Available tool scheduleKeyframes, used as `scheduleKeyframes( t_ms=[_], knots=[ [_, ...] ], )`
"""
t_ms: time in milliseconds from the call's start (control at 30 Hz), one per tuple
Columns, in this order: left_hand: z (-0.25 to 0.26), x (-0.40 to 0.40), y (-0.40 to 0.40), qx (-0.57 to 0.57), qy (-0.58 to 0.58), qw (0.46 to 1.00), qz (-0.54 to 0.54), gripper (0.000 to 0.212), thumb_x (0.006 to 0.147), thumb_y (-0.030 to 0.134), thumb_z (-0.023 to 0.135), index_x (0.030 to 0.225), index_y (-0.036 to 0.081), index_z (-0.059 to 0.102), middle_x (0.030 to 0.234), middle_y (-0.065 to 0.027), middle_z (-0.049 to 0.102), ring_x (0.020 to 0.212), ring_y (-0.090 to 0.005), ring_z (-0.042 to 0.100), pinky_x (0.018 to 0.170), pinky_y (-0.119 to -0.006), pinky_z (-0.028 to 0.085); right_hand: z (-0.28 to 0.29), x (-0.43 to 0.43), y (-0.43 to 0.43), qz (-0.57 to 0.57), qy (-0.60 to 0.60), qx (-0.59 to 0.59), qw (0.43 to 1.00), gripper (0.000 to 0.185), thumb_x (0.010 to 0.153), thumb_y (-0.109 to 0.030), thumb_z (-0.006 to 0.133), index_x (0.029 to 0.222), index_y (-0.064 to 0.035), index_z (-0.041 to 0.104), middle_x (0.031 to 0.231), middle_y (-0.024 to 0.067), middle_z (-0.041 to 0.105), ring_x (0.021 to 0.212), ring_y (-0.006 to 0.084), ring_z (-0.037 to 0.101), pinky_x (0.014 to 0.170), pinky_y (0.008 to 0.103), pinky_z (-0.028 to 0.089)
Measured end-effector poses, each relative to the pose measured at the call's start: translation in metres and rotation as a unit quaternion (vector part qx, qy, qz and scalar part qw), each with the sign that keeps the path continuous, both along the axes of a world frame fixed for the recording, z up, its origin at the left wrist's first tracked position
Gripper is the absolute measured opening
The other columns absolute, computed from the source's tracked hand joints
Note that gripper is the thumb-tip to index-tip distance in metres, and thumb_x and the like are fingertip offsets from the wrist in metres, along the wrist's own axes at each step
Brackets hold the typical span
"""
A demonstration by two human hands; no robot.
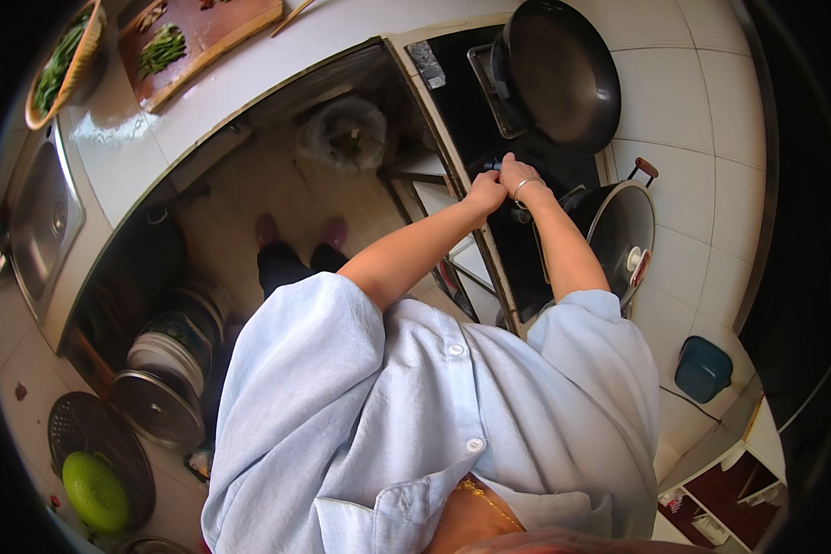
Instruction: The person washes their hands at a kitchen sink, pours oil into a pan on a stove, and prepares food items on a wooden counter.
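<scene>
Over the black gas stove (450, 114), my left hand (486, 194) and my right hand (523, 181) meet, touching or nearly touching. A metal bracelet (526, 188) is on my right wrist. Beside the fingers a small dark, shiny part (492, 166), perhaps a stove knob, shows partly; whether either hand grips it cannot be told. A second knob-like part (519, 216) lies just below the hands. A large dark wok (564, 76) stands tilted on the burner beyond them. To the right is a wide pot or pan (620, 225) with a lid knob (635, 259) and a wooden-grip handle (646, 167).
A cutting board (211, 41) with cut green vegetables (163, 50) lies on the counter at upper left, beside a basket of greens (66, 66). A steel sink (45, 215) is at far left. Stacked lids and a green colander (95, 492) stand lower left. A lined bin (343, 131) is on the floor.
</scene>
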State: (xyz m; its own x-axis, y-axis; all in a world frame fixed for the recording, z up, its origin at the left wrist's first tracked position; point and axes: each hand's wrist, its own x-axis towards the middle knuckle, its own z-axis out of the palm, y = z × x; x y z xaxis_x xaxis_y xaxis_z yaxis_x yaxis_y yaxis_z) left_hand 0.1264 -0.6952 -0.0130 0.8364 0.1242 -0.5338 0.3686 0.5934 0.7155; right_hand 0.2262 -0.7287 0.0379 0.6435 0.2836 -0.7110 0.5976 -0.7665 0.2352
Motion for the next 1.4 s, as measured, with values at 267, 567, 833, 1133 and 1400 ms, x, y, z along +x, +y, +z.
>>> scheduleKeyframes(
  t_ms=[267, 567, 833, 1133, 1400],
  knots=[
    [0.001, -0.001, 0.002, -0.038, 0.023, 0.999, -0.003, 0.035, 0.077, 0.007, 0.053, 0.111, 0.0, 0.058, 0.102, -0.0107, 0.061, 0.095, -0.0203, 0.055, 0.082, -0.033, 0.042, -0.017, 0.006, -0.01, -0.028, -0.005, -0.003, 1.0, 0.034, 0.092, -0.019, 0.03, 0.113, 0.0036, 0.043, 0.117, 0.0286, 0.053, 0.109, 0.0409, 0.052, 0.092, 0.0455, 0.042],
    [-0.004, 0.002, -0.009, -0.023, 0.017, 0.999, 0.018, 0.034, 0.077, 0.006, 0.053, 0.111, 0.002, 0.058, 0.095, -0.0071, 0.062, 0.083, -0.0161, 0.054, 0.07, -0.03, 0.043, -0.023, 0.01, -0.016, -0.05, -0.006, 0.002, 0.999, 0.035, 0.092, -0.019, 0.028, 0.113, 0.0046, 0.043, 0.115, 0.029, 0.054, 0.11, 0.0413, 0.052, 0.093, 0.0455, 0.041],
    [-0.007, 0.003, -0.006, -0.026, 0.007, 0.999, 0.025, 0.032, 0.079, 0.007, 0.052, 0.109, -0.002, 0.058, 0.098, -0.0126, 0.061, 0.088, -0.0226, 0.056, 0.073, -0.033, 0.043, -0.004, -0.001, 0.003, -0.115, -0.006, 0.02, 0.993, 0.039, 0.092, -0.022, 0.024, 0.112, 0.0051, 0.044, 0.117, 0.0285, 0.053, 0.112, 0.041, 0.05, 0.095, 0.0453, 0.04],
    [-0.012, 0.008, -0.012, 0.034, 0.027, 0.999, 0.018, 0.034, 0.084, 0.015, 0.05, 0.11, -0.004, 0.057, 0.12, -0.0208, 0.053, 0.11, -0.0338, 0.051, 0.088, -0.038, 0.042, -0.012, 0.0, 0.004, -0.172, -0.024, 0.003, 0.985, 0.049, 0.092, -0.028, 0.017, 0.115, 0.0048, 0.047, 0.12, 0.0288, 0.051, 0.116, 0.0402, 0.046, 0.1, 0.0446, 0.035],
    [0.002, -0.004, -0.001, -0.068, -0.009, 0.997, 0.04, 0.032, 0.082, 0.009, 0.05, 0.109, -0.006, 0.058, 0.112, -0.02, 0.059, 0.103, -0.0299, 0.056, 0.085, -0.037, 0.043, -0.02, 0.006, -0.008, -0.103, -0.033, -0.018, 0.994, 0.047, 0.093, -0.027, 0.019, 0.114, 0.0052, 0.046, 0.117, 0.0297, 0.052, 0.114, 0.0416, 0.047, 0.098, 0.0449, 0.036]
  ],
)
